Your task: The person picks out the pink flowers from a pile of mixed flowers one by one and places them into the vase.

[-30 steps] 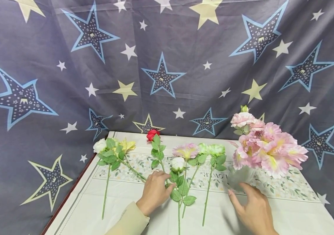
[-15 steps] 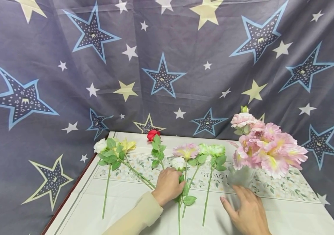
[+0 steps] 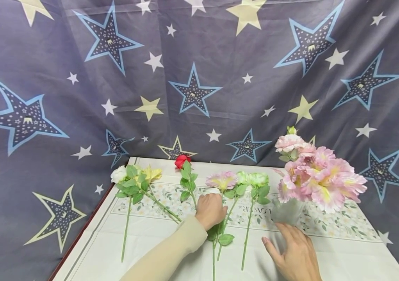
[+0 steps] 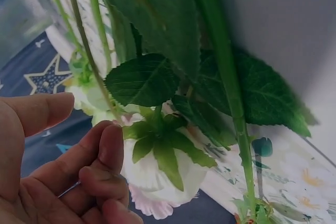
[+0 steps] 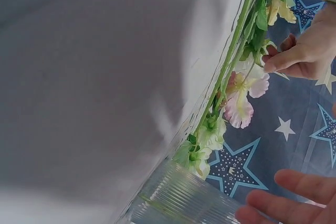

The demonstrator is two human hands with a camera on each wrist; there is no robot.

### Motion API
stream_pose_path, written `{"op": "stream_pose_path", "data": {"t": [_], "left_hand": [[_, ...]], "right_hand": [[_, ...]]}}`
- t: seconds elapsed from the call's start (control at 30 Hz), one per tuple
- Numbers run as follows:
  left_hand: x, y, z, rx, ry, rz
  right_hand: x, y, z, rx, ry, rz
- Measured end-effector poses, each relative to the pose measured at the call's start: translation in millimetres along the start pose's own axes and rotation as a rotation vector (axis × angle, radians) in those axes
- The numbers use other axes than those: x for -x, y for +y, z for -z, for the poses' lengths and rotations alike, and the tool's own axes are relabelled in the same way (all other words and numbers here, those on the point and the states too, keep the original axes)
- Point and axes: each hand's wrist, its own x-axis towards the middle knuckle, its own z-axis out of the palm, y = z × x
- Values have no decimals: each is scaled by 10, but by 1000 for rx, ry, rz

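Observation:
In the head view my left hand [image 3: 211, 210] hovers over the stem of a white rose [image 3: 212, 191], covering most of its bloom. The left wrist view shows a gap between thumb and bent forefinger, beside the green underside of the white rose [image 4: 163, 177]; nothing is pinched there. My right hand [image 3: 296, 249] is held with thumb and fingers spread just in front of a clear ribbed vase [image 5: 184, 198]. Pink blossoms [image 3: 326, 179] fill that vase. Whether the right fingertips touch the glass, I cannot tell.
A red rose [image 3: 182, 161] lies left of the left hand, with a yellow flower [image 3: 152, 174] and another white rose [image 3: 118, 174] farther left. A pink flower [image 3: 222, 180] and green blooms [image 3: 257, 178] lie to its right. A starry curtain [image 3: 192, 117] hangs behind the table.
My left hand has moved right, from beside the red rose's stem to over the white rose. The right hand has shifted slightly left and down. The flowers stay in place.

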Motion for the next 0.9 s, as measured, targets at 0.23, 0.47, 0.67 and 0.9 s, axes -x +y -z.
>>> {"op": "stream_pose_path", "data": {"t": [0.23,0.47,0.67,0.9], "left_hand": [[-78,3,-56,-49,-36,22],[-102,-10,-120,5,-44,82],[-104,-40,-76,151,-79,184],[-34,-124,31,361,-37,203]], "right_hand": [[3,2,5,5,1,-1],[13,-1,7,-5,9,4],[20,0,3,-3,-3,-10],[19,-7,-6,-4,-4,-17]]}}
